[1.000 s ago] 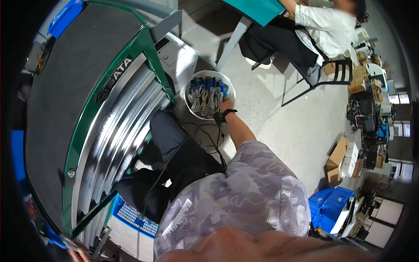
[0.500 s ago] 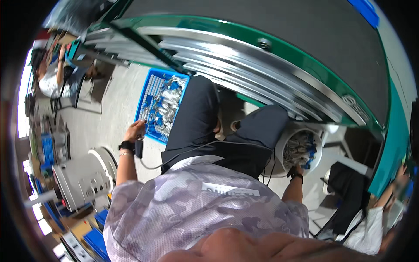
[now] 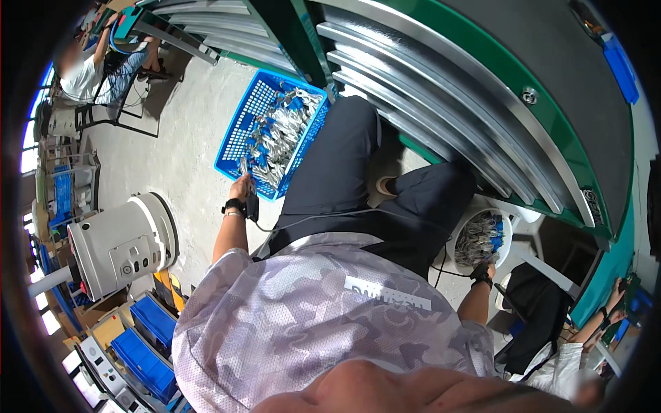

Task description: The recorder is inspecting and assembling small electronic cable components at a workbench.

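My left hand (image 3: 240, 188) is at the near edge of a blue plastic basket (image 3: 231, 127), its fingers curled closed by the rim. A small silvery piece shows at the fingertips, too small to name. Inside the basket lies a heap of silvery metal parts (image 3: 286, 131) with blue bits among them. On the other side of my legs, my right hand (image 3: 487, 271) is at the near rim of a round white bucket (image 3: 508, 237). Similar silver and blue parts (image 3: 476, 239) fill the bucket. My right fingers are mostly hidden, so their grip is unclear.
A green-framed metal cabinet (image 3: 427, 113) with ridged silver fronts stands just ahead of my knees. A thin cable (image 3: 310, 219) crosses my lap. A large beige cylindrical machine (image 3: 124, 248) stands to the left. Other people sit at far left (image 3: 93, 79) and lower right (image 3: 561, 368).
The whole view has turned, shifting the basket and cabinet in the picture. My left hand sits slightly farther along the basket's near edge. My right hand stays at the bucket.
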